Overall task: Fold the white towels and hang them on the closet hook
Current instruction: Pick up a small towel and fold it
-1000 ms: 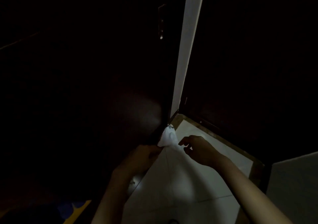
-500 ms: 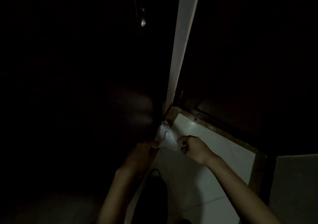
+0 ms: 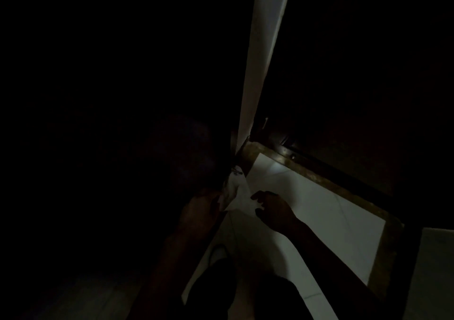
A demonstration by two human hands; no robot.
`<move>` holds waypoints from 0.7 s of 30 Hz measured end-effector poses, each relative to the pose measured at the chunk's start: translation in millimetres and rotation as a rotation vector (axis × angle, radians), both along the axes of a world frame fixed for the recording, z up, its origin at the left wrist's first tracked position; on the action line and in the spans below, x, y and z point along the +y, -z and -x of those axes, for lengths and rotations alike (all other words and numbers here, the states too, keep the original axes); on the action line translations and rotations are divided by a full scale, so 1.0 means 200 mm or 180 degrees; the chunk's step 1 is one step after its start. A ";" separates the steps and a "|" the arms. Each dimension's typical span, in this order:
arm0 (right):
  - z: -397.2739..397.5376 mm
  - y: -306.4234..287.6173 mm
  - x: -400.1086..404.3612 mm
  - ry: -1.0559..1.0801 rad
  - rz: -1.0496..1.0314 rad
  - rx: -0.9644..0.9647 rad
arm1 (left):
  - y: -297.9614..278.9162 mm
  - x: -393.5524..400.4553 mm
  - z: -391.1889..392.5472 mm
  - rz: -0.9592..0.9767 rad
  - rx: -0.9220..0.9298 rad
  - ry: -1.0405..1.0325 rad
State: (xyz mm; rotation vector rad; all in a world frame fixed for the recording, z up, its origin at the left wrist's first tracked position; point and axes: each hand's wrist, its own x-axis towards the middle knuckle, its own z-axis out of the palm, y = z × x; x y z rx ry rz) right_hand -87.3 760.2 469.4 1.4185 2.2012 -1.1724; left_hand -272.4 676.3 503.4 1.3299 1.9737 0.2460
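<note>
The scene is very dark. A small white towel [image 3: 234,191] hangs from a point low on the dark closet door's edge, where a thin hook or loop [image 3: 237,172] shows faintly. My left hand [image 3: 201,211] grips the towel's lower left part. My right hand [image 3: 272,211] is at the towel's lower right corner with curled fingers, and whether it pinches the cloth is too dark to tell.
A dark closet door [image 3: 122,147] fills the left. A white door frame strip [image 3: 262,61] runs up the middle. White floor tiles [image 3: 319,209] with a brown threshold [image 3: 319,177] lie to the right. My dark-clothed legs [image 3: 221,290] are below.
The view has dipped and darkened, and the door handle has left the frame. Both hands stay at the hanging towel, and the right hand has closed in on its lower corner.
</note>
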 end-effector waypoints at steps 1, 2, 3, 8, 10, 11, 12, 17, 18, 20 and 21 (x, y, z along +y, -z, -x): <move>-0.01 0.12 0.01 -0.0061 0.0003 -0.0025 | 0.10 0.01 0.00 -0.0010 0.0042 -0.0028; -0.03 0.24 0.01 -0.0137 0.0025 -0.0065 | 0.20 0.01 -0.01 -0.0021 0.0052 -0.0056; -0.04 0.37 0.02 -0.0228 0.0051 -0.0113 | 0.30 0.01 -0.01 -0.0024 0.0048 -0.0076; -0.09 0.98 0.02 -0.0337 0.0183 -0.0342 | 0.81 0.00 0.01 0.0048 0.0088 0.0031; -0.10 1.21 0.03 -0.0445 0.0162 -0.0393 | 1.00 0.01 0.02 0.0068 -0.0019 0.0005; -0.10 1.32 0.04 -0.0470 0.0149 -0.0402 | 1.10 0.02 0.03 0.0067 -0.0035 0.0051; -0.09 1.43 0.04 -0.0465 0.0150 -0.0395 | 1.19 0.03 0.04 0.0060 -0.0011 0.0148; 0.02 1.92 0.13 -0.0518 -0.0013 -0.0262 | 1.55 0.11 0.11 0.0164 0.0256 0.0757; 0.05 2.00 0.16 -0.0606 -0.0145 -0.0266 | 1.60 0.13 0.13 0.0178 0.0272 0.0850; 0.12 2.14 0.19 -0.0867 -0.0421 -0.0329 | 1.69 0.17 0.15 0.0094 0.0319 0.0971; 0.15 2.21 0.20 -0.0996 -0.0579 -0.0370 | 1.73 0.19 0.16 0.0010 0.0362 0.1010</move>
